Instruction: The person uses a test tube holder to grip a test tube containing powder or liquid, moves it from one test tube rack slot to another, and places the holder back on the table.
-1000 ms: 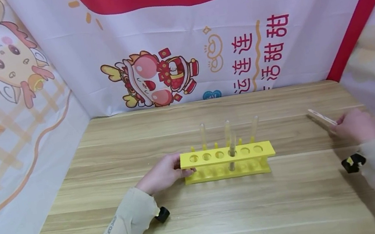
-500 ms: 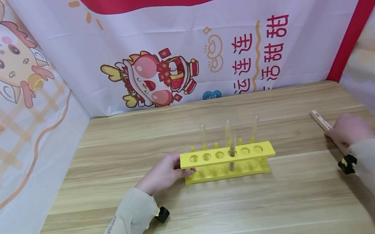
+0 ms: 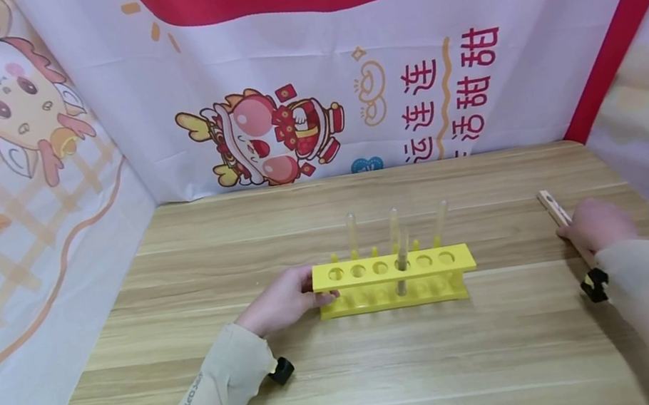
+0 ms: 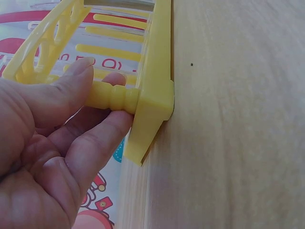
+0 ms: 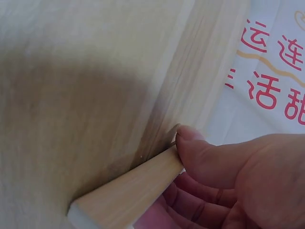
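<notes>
A yellow test tube rack [image 3: 377, 281] stands mid-table. My left hand [image 3: 280, 303] grips its left end, thumb and fingers round the end post [image 4: 112, 97] in the left wrist view. One clear test tube [image 3: 402, 257] stands slightly tilted in a rack hole; three more, one of them this test tube [image 3: 353, 235], sit upside down on pegs behind. Over at the right, my right hand [image 3: 601, 224] pinches a flat wooden test tube clamp [image 3: 555, 209] lying low at the tabletop. In the right wrist view the thumb presses the clamp's edge, fingers curled along its other side.
The wood-grain table [image 3: 357, 385] ends at the back against a printed white and red cloth [image 3: 153, 117]. More cloth hangs at the left and right sides. Small black cameras [image 3: 281, 371] sit on both wrists.
My right hand has moved a little left and toward me, lowering the clamp and turning it steeper. The left hand and the rack have stayed in place.
</notes>
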Available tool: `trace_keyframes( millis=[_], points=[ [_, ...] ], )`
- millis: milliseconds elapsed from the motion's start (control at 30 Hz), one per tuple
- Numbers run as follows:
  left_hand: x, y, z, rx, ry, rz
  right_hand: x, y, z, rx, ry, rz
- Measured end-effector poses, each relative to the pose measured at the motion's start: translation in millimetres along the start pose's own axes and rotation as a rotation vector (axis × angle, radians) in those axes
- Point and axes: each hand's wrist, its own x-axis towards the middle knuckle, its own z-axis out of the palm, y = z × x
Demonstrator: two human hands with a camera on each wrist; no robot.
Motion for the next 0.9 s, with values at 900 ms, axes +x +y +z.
trace_keyframes(
  millis=[900],
  points=[
    [8.3, -6.6, -2.9, 0.005, -0.012, 0.019, -1.4, 8.3, 1.1, 0.022, 0.010, -0.010]
  ],
)
